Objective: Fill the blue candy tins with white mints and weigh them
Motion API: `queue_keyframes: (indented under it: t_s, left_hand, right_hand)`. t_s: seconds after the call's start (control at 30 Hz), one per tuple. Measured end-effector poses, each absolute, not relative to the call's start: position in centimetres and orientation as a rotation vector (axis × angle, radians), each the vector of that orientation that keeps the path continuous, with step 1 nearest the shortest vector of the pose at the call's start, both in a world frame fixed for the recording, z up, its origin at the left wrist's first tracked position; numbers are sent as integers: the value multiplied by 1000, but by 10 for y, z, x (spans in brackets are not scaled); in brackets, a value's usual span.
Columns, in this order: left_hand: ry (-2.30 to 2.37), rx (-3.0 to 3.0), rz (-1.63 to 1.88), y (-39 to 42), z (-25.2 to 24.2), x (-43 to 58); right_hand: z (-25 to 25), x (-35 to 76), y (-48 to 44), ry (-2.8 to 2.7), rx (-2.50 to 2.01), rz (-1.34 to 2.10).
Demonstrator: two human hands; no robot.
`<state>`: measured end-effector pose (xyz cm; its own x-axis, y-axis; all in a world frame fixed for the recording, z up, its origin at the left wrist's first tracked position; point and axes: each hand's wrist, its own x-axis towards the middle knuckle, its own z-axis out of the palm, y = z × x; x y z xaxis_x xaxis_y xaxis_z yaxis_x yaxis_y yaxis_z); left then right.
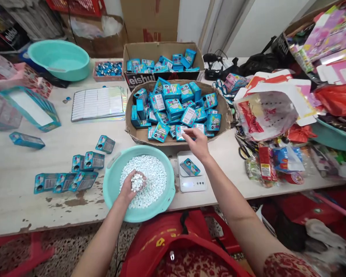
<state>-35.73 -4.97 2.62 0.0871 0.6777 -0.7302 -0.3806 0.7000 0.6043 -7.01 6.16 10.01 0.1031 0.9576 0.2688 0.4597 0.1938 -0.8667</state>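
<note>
My left hand [132, 186] is cupped over a teal basin [112, 181] full of small white candies [151, 175] and holds a scoop of them in its palm. My right hand [198, 143] reaches out to the near edge of a round cardboard tray [226, 111] piled with small blue boxes [173, 105], fingertips pinching on one box there. Below that hand, a small white scale [192, 184] carries one blue box [190, 166] lying flat.
Several flattened blue boxes [65, 181] lie left of the basin. A cardboard carton [132, 50] of more blue boxes stands behind the tray. An empty teal basin [59, 59] and sticker sheet [98, 103] sit at back left. Bags and packaging [273, 115] crowd the right side.
</note>
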Motion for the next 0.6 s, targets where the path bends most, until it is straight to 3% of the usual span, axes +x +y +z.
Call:
queue_keyframes:
  t_s: [0.2,0.43,0.6]
  left_hand:
    - [1145,317,911,-40,32,-353]
    - [1288,545,837,-25,27,-353]
    - [1545,1357,484,-28,19,-354]
  right_hand:
    - [83,-44,-24,-1270,-1637,515]
    - [45,-37,-56,-1259,-1730,630]
    - [29,-48,-58,-1406,-1857,694]
